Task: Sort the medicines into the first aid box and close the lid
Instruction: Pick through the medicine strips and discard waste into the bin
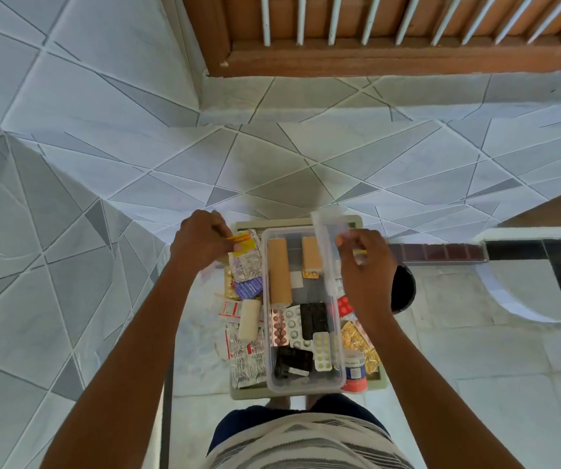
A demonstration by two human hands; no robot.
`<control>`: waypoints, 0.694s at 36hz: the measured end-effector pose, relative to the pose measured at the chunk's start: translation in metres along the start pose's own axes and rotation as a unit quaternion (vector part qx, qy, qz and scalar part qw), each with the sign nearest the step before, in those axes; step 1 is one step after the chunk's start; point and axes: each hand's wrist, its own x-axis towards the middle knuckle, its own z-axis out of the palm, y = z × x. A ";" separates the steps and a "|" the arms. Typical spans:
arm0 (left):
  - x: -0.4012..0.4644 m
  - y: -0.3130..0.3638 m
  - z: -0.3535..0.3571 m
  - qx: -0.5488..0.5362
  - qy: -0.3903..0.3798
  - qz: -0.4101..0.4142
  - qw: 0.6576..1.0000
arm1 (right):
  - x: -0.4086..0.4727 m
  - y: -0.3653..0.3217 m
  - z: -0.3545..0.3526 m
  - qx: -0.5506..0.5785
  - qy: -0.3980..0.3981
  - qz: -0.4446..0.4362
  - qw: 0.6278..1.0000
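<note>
Sadly no print legible: left hand [201,243] pinches yellow sachet [242,241].

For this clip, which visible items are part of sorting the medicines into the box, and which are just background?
Part of the job: clear first aid box; its clear lid, by the right hand; yellow packet in the left hand; blister packs in the box; tan bandage roll; loose strips; white bottle.

Background: black round object; wooden window frame; tiled wall.

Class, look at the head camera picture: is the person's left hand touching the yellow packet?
Touching. The head view shows the left hand pinching the yellow packet at its near edge, fingertips pressed onto it, above the loose medicines beside the clear box.
</note>
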 end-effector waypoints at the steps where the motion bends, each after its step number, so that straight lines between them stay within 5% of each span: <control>1: -0.006 0.006 -0.005 -0.049 -0.017 0.001 0.999 | -0.003 -0.006 0.003 0.008 -0.010 -0.005 1.000; 5: -0.042 0.032 -0.015 -0.159 -0.088 0.048 0.982 | -0.010 -0.028 0.019 0.084 -0.089 0.021 0.992; 12: -0.068 0.055 0.008 -0.167 -0.098 0.061 0.979 | -0.025 -0.044 0.014 0.186 -0.170 0.050 0.966; 20: -0.084 0.073 0.054 -0.178 -0.078 0.084 0.977 | -0.040 -0.017 -0.024 0.228 -0.107 0.140 0.958; 25: -0.093 0.100 0.098 -0.176 -0.038 0.126 0.976 | -0.027 0.013 -0.059 0.151 -0.045 0.129 0.979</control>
